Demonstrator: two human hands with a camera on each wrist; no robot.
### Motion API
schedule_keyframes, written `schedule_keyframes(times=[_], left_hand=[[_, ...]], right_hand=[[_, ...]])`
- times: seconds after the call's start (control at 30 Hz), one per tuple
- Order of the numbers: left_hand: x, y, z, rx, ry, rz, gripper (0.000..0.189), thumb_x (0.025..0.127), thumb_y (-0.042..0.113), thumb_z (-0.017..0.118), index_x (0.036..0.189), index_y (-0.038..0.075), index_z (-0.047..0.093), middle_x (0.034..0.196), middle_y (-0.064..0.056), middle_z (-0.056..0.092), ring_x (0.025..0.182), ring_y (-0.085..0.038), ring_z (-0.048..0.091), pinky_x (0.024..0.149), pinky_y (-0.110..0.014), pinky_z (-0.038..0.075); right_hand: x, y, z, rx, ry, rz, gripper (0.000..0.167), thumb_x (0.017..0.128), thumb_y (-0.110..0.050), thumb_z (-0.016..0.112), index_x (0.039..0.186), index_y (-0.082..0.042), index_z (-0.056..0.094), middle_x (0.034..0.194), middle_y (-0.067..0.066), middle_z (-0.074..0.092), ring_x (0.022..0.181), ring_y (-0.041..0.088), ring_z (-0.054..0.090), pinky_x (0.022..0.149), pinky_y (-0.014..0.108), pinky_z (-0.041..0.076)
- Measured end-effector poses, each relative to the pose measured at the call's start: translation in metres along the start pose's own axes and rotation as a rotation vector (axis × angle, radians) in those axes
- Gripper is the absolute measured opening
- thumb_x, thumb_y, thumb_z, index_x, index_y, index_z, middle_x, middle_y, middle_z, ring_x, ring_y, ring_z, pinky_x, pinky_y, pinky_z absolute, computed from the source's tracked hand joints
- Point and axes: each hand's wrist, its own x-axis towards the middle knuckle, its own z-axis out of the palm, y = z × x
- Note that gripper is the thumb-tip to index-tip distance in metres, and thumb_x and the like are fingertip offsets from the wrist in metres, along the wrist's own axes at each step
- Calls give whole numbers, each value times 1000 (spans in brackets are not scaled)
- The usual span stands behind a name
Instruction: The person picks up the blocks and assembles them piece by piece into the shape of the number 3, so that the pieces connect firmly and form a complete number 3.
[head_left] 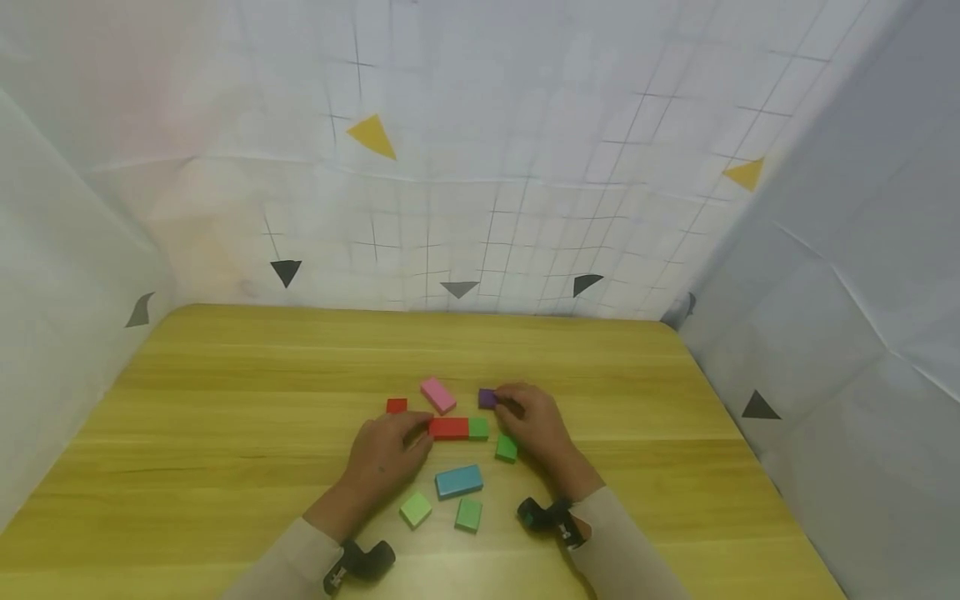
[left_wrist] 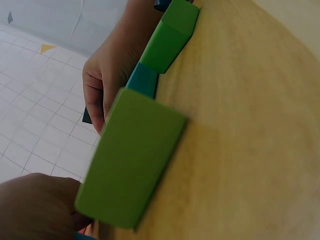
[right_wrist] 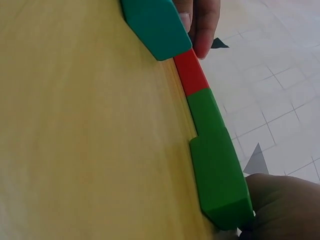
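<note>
My left hand pinches the left end of a long red block between thumb and fingers. A small green block sits end to end with the red one, forming a row, also seen in the right wrist view. To the right, my right hand holds a small purple block at its right side with the fingertips, just behind the row. Another green block lies below that hand. A red block shows behind the left hand, partly covered, and a pink block lies behind the row.
In front of the row a blue block lies on the wooden table. Nearer still are a light green block and a green block, between the forearms. White patterned sheeting encloses the table's back and sides.
</note>
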Motion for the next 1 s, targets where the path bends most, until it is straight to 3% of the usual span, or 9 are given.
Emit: schedule_keyframes(times=[0.37, 0.57, 1.0], left_hand=[[0, -1, -1, 5, -2, -2, 29, 91, 31, 72, 119, 24, 72, 113, 11, 72, 102, -10, 65, 87, -36, 52], [-1, -2, 1, -7, -15, -8, 29, 92, 30, 70, 120, 26, 71, 114, 13, 72, 104, -9, 65, 89, -34, 52], [-1, 1, 0, -4, 2, -7, 29, 91, 30, 71, 119, 24, 72, 115, 10, 72, 105, -12, 66, 90, -38, 52]], right_hand=[[-2, -2, -1, 4, -1, -7, 24, 88, -12, 75, 111, -8, 75, 115, 8, 73, 111, 29, 66, 98, 48, 50], [-5, -1, -1, -7, -12, 38, 23, 89, -15, 75, 112, -12, 75, 117, 4, 72, 113, 26, 65, 100, 46, 49], [-7, -3, -1, 1, -12, 38, 23, 89, -15, 75, 112, -12, 75, 117, 4, 72, 113, 25, 65, 99, 45, 50]])
